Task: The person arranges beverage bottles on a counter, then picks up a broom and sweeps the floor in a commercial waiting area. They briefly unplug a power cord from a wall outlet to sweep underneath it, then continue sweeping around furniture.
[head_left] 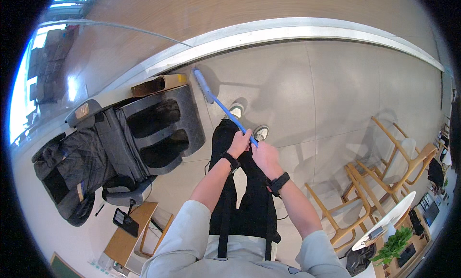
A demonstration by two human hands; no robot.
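Note:
A blue broom (223,107) slants away from me toward the upper left. Its wide blue head (203,85) rests on the floor near the white base strip, beside the footrest of a black massage chair. My left hand (239,143) is wrapped round the handle, over my dark trousers. Just behind and to the right, my right hand (267,160) grips the handle's near end. Both wrists wear black bands. My white shoes stand on the floor between the broom head and my hands.
The black massage chair (137,124) fills the left side. A white strip (307,34) curves along the base of the far wall. Wooden chairs (353,201) stand at right, near a white round table (389,220) and a green plant (393,244). A wooden desk (144,213) stands lower left.

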